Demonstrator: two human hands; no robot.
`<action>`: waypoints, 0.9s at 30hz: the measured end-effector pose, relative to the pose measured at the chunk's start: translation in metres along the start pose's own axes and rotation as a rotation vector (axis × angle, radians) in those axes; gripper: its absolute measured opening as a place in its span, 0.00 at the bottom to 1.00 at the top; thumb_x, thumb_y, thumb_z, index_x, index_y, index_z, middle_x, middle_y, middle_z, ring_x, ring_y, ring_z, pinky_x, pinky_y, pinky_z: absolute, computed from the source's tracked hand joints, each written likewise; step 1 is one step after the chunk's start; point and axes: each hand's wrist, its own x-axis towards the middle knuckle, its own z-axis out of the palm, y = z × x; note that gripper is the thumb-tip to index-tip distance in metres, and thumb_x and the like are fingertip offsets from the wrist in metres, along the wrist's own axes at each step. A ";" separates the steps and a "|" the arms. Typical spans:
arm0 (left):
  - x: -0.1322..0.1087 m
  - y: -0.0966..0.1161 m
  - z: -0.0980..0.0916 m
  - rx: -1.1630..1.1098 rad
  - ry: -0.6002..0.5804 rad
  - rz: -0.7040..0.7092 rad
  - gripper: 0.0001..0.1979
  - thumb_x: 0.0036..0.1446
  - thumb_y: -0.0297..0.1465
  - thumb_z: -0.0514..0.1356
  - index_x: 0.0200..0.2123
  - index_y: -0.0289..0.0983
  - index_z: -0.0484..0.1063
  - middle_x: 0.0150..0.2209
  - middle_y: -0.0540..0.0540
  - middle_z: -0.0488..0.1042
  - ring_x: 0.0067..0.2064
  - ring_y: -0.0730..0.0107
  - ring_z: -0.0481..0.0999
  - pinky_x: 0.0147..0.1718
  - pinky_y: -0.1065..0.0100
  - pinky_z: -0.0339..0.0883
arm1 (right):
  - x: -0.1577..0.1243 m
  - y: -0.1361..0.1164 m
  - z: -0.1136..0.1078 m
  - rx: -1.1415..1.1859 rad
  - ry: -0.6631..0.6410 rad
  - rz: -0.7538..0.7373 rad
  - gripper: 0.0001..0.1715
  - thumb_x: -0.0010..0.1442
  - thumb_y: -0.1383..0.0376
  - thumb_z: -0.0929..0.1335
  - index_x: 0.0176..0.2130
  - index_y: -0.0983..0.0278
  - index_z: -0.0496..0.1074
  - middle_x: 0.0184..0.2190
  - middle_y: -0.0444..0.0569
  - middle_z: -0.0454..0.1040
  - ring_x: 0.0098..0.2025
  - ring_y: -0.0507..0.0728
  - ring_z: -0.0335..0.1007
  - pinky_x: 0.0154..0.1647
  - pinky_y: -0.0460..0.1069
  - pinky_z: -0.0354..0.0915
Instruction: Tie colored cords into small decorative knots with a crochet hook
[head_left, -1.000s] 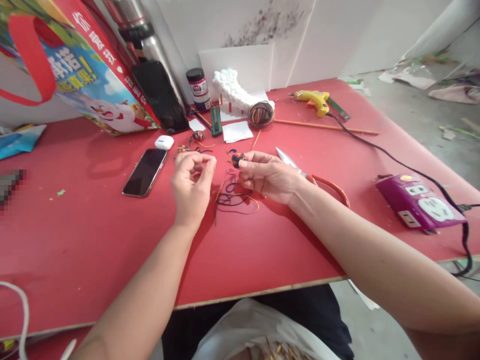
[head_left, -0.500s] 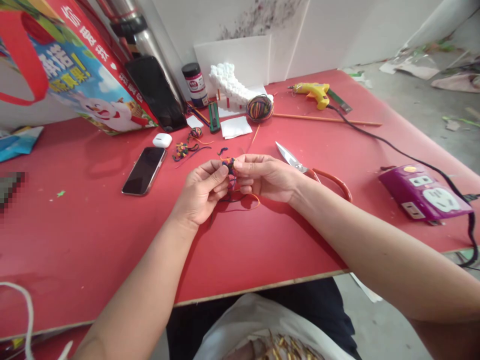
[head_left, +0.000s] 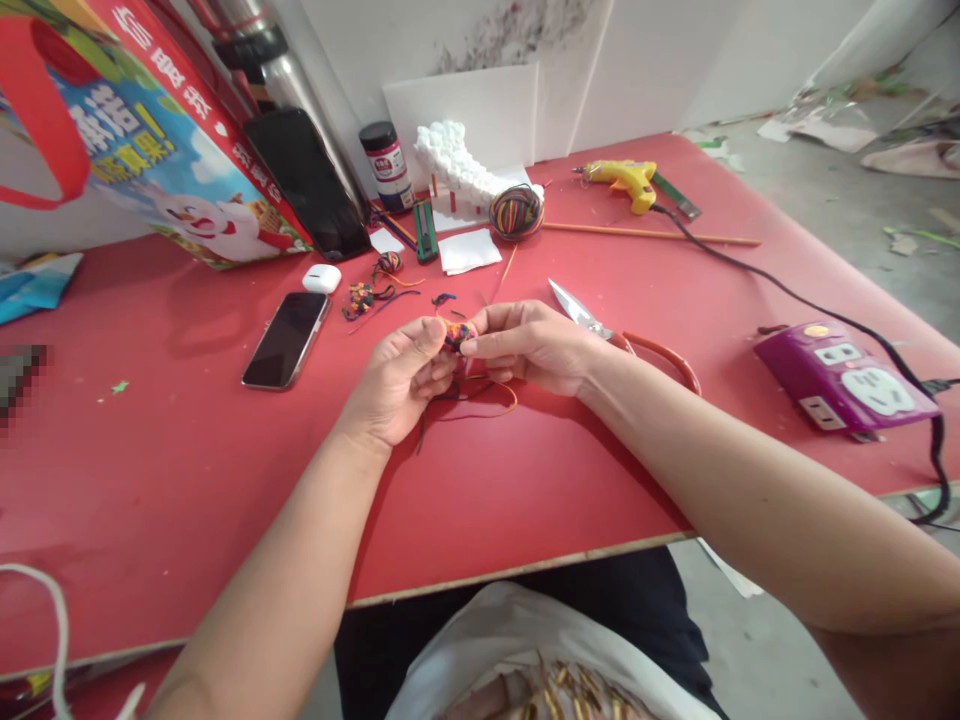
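Between my two hands, a small multicoloured yarn piece [head_left: 456, 334] is held above the red table [head_left: 517, 480]. My left hand [head_left: 409, 375] pinches its left side with thumb and fingers. On the other side, my right hand [head_left: 521, 345] grips it between thumb and forefinger. Loose strands of yarn [head_left: 495, 408] trail beneath the hands onto the table. A similar knotted yarn piece [head_left: 360, 298] lies to the upper left, beside a small wound bit of yarn [head_left: 388, 263]. The larger multicoloured yarn ball [head_left: 516, 212] sits farther back.
Scissors [head_left: 622, 338] with orange handles lie beside my right forearm. A purple power socket [head_left: 847, 375] and a yellow glue gun [head_left: 622, 180] stand to the right, joined by black cable. Left are a phone [head_left: 286, 340], an earbud case [head_left: 322, 278] and a printed box [head_left: 180, 150].
The yarn piece has been turned in my fingers, so more of its orange and yellow part shows. My left thumb has shifted up and left slightly. Both hands still hold it.
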 end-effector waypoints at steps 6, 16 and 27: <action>-0.001 0.000 -0.001 -0.032 -0.031 -0.047 0.20 0.44 0.36 0.81 0.27 0.32 0.76 0.24 0.53 0.64 0.22 0.84 0.55 0.16 0.80 0.47 | 0.002 0.003 -0.002 -0.071 -0.007 -0.040 0.22 0.41 0.65 0.85 0.30 0.67 0.75 0.23 0.41 0.74 0.22 0.46 0.65 0.22 0.43 0.58; 0.000 0.003 0.006 -0.233 0.084 -0.196 0.14 0.48 0.28 0.79 0.28 0.32 0.76 0.26 0.51 0.71 0.21 0.85 0.61 0.12 0.82 0.49 | -0.001 0.000 -0.001 -0.007 -0.042 0.006 0.26 0.44 0.58 0.86 0.32 0.66 0.74 0.20 0.36 0.67 0.21 0.45 0.56 0.21 0.42 0.55; 0.001 0.003 0.002 -0.001 0.262 0.078 0.13 0.50 0.31 0.77 0.27 0.34 0.76 0.26 0.51 0.75 0.21 0.82 0.67 0.15 0.80 0.53 | -0.001 -0.003 -0.005 0.067 -0.044 0.089 0.16 0.49 0.68 0.82 0.29 0.67 0.73 0.19 0.36 0.63 0.20 0.44 0.50 0.19 0.41 0.51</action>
